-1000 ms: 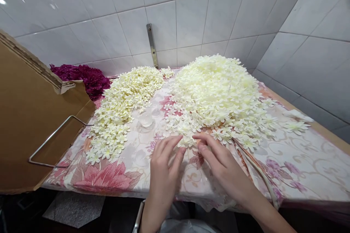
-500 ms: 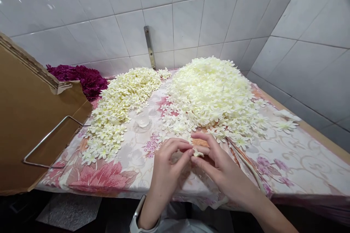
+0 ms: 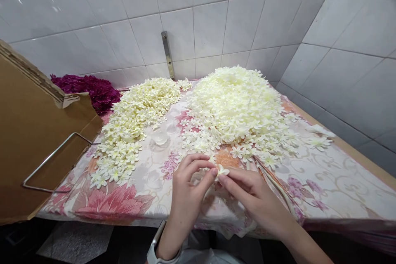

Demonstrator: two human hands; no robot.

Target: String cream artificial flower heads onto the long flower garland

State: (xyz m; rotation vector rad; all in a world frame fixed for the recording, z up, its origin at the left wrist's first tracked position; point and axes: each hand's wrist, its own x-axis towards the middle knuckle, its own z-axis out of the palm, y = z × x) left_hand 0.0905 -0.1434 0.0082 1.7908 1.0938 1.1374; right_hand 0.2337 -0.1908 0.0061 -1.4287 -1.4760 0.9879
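Observation:
My left hand (image 3: pixel 188 189) and my right hand (image 3: pixel 250 198) meet above the near edge of the table, fingertips pinched together on one small cream fabric flower (image 3: pixel 221 170). A big heap of the same cream flowers (image 3: pixel 238 103) rises just beyond my hands, to the right of centre. A second, flatter spread of cream flowers (image 3: pixel 136 123) runs along the left side of the flowered tablecloth (image 3: pixel 324 181).
A brown cardboard box flap (image 3: pixel 34 140) with a metal wire handle (image 3: pixel 52 161) stands at the left. Dark purple flowers (image 3: pixel 89 88) lie behind it by the tiled wall. Small clear plastic pieces (image 3: pixel 161 137) sit between the two cream piles.
My hands drew back from the edge of the big heap toward me, lifting one cream flower out, and now pinch it between both sets of fingertips.

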